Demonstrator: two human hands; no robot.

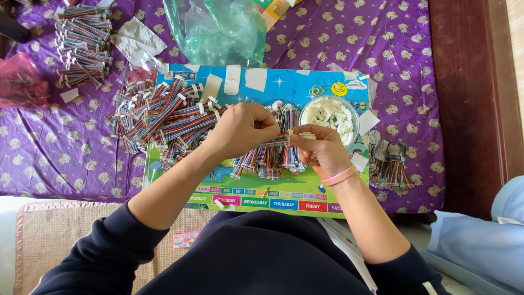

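A rainbow ribbon cable (277,141) stretches between both hands above a colourful picture board (284,82) lying on a purple patterned bedsheet (54,147). The left hand (240,128) pinches one end of it, and the right hand (322,148) clamps the other. Loose cable bundles (158,117) lie left, a bowl of white connectors (330,114) right, and a green plastic bag (218,30) behind.

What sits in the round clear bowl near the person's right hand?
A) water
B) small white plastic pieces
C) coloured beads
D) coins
B: the round clear bowl, just beyond the right hand on the colourful printed board, is heaped with small white plastic pieces; no beads, water or coins show in it.
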